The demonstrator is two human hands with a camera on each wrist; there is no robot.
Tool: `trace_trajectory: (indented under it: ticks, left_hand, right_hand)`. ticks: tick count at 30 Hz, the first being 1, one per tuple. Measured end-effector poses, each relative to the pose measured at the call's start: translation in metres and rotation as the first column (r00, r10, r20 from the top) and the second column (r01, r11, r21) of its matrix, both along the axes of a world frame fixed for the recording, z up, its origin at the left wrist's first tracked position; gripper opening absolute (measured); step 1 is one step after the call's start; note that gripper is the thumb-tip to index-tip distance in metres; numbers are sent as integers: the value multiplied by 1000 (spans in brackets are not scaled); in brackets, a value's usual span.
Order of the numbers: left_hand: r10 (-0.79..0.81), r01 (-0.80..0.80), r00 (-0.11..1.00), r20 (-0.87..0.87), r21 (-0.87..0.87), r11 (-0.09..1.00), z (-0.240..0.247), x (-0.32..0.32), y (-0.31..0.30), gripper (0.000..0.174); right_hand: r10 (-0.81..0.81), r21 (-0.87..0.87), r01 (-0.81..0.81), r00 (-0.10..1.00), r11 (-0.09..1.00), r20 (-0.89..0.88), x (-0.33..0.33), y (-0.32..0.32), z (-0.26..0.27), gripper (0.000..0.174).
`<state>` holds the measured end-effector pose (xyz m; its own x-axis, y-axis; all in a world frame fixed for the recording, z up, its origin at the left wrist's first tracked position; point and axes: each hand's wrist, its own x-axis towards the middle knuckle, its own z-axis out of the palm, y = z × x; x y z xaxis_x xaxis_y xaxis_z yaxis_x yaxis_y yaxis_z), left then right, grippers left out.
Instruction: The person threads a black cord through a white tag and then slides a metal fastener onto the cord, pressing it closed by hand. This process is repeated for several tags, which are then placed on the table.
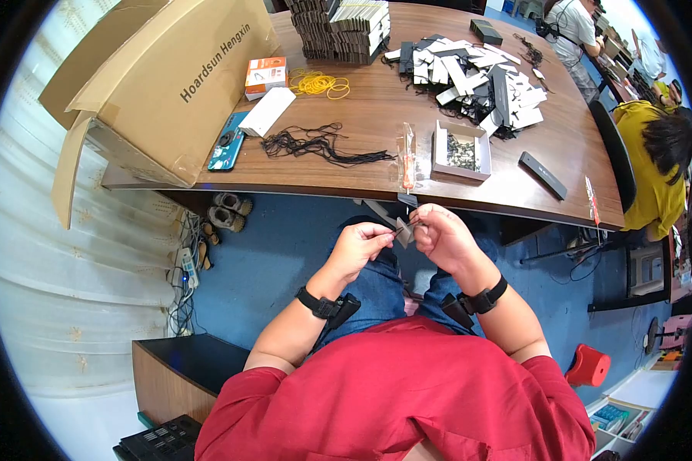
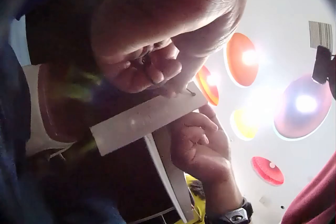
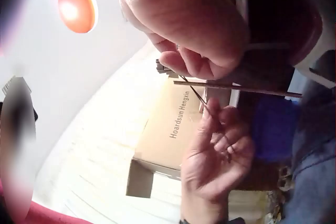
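Over the lap, just off the table's front edge, my left hand (image 1: 361,247) and right hand (image 1: 444,237) work close together. A thin dark cord (image 3: 197,96) stretches between them, pinched in the fingertips of each hand. It passes by one end of a flat, pale rectangular tag (image 2: 142,124), which shows edge-on in the right wrist view. In the left wrist view, a small hole with cord at it shows near the tag's upper end. The tag hangs between the two hands, its long part pointing away from the fingers.
On the table (image 1: 346,180) lie loose black cords (image 1: 315,146), a small box of metal bits (image 1: 461,152), an orange-handled tool (image 1: 407,169), a black bar (image 1: 543,175) and a heap of corded tags (image 1: 477,81). A large carton (image 1: 177,84) stands left; a seated person (image 1: 653,165) is at right.
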<state>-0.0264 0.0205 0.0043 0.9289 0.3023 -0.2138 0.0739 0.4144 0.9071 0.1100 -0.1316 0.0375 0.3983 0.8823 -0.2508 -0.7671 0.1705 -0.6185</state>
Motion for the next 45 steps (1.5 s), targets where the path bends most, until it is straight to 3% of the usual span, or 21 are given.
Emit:
trace_trajectory:
  ticks: [4,8,11,14,17,20,22,24,27,28,29,32,34,37,38,41,42,43,45]
  left_hand:
    - [18,-18,1000,-1,-43,999,6,-2,1,13]
    - [-45,53,998,35,-282,958,9,-4,5,17]
    - [-75,108,993,89,-457,883,17,-2,8,20]
    - [-83,173,981,177,-591,788,28,-1,12,19]
    - [-131,257,962,241,-621,741,44,3,12,21]
    - [-102,225,962,254,-521,823,56,5,3,32]
    - [-99,194,971,220,-469,862,59,4,0,44]
    - [-93,177,977,190,-494,851,61,5,-2,45]
    - [-54,117,987,153,-445,888,58,3,-7,47]
    - [-35,91,989,142,-414,906,56,3,-11,47]
    - [-22,73,991,131,-401,913,57,4,-14,47]
    - [-10,62,991,135,-383,922,57,5,-20,46]
    - [-1,41,994,111,-355,934,59,4,-23,45]
    - [-26,62,994,108,-343,937,54,2,-23,41]
    - [-41,78,993,113,-343,936,51,2,-22,40]
    - [-38,54,985,171,-95,994,45,4,-20,33]
    - [8,-27,982,189,98,995,33,4,-17,36]
    - [-24,-54,978,205,367,929,38,5,-18,40]
    - [-98,-107,974,204,798,593,52,7,-24,50]
  right_hand:
    - [75,57,-58,926,997,-369,5,-9,5,13]
    - [26,77,12,884,997,-467,4,-15,4,12]
    - [-27,65,55,927,996,-375,-1,-17,4,11]
    - [31,183,-17,997,983,-76,4,-24,-6,14]
    - [111,204,-101,993,974,-39,7,-22,-2,21]
    - [74,118,-81,995,990,64,-3,-20,13,28]
    - [52,34,-64,958,997,282,-5,-19,14,30]
    - [72,-82,-35,864,996,498,-4,-21,16,29]
    - [28,-164,153,643,974,765,-21,-14,29,28]
    - [102,-236,145,607,961,788,-22,-14,31,28]
    - [39,-142,152,535,978,844,-22,-11,18,28]
    - [25,-80,364,153,928,988,-30,-3,20,20]
    - [66,-2,483,-115,876,991,-33,-2,22,16]
    - [92,-93,473,24,876,995,-27,-3,10,12]
    - [43,-106,425,154,899,987,-25,-4,9,11]
    - [-127,-37,312,490,949,862,-20,-4,19,13]
    - [-9,-171,248,591,953,806,-16,-8,38,11]
    - [107,-296,170,678,940,728,-11,-15,60,10]
    - [154,-176,-51,749,983,644,-1,-23,75,10]
